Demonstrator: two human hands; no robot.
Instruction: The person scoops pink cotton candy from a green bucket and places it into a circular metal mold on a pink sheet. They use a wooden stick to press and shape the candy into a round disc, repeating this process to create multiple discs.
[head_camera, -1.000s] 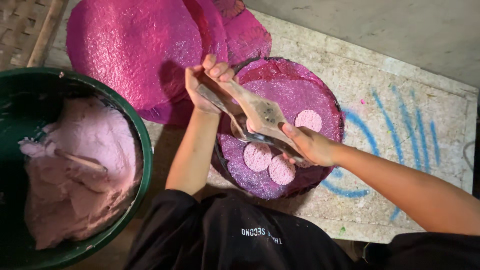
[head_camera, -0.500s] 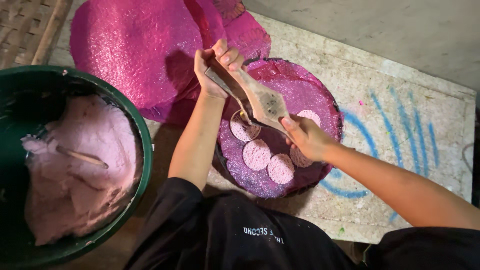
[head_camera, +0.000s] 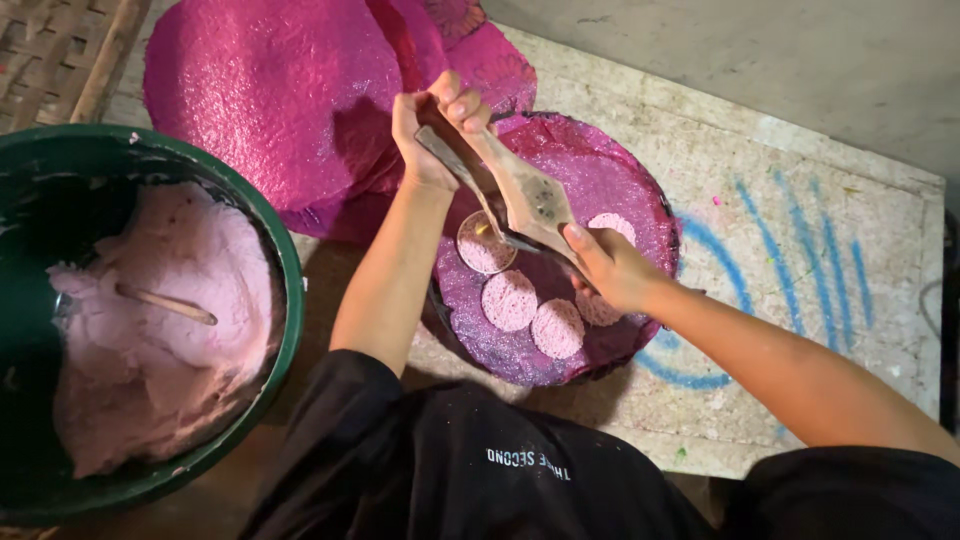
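1. At the far left a green basin (head_camera: 285, 300) holds pale pink batter (head_camera: 150, 340), with a thin stick (head_camera: 165, 303) lying in it; the basin's rim sits near the left forearm but apart from it.
2. Behind, a stack of magenta round mats (head_camera: 270, 100) reaches from the basin's far side to the working tray.
3. The left hand (head_camera: 430, 125) is clenched around the upper end of a metal ladle (head_camera: 487, 243); its round bowl, filled with pink batter, sits low over the near-left part of the round purple tray (head_camera: 640, 200).
4. The right hand (head_camera: 610, 265) grasps a flat wooden scraper (head_camera: 530, 195), its fingers closed on the lower end; the blade crosses over the ladle handle.
5. Pink batter discs (head_camera: 510, 300) lie on the tray just beside and under the right fingers.
6. Right of the tray, the pale slab (head_camera: 850, 200) with blue streaks lies open up to its far edge.
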